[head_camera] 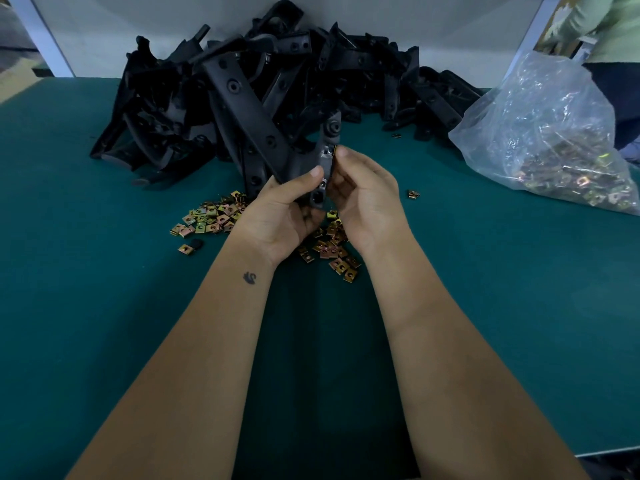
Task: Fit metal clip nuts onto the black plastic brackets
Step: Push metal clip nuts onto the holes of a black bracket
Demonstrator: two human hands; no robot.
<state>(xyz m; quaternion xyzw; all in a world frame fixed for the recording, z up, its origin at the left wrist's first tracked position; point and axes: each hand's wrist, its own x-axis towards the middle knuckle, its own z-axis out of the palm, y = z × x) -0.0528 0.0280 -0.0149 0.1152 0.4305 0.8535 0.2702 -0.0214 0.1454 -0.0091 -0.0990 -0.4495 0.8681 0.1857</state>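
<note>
A: Head view: what do the hands hold?

B: The left hand (281, 216) grips a matte black bracket (242, 109), long, flat and dotted with round holes, above the green tabletop (86, 271).

A: Which way does it run?

B: Its long arm slants up and away to the left. The right hand (363, 199) pinches a clip nut (329, 151) at its edge; loose clip nuts (211, 218) lie below.

Clip nut (329, 151) perhaps, mostly hidden behind right hand (363, 199)
</note>
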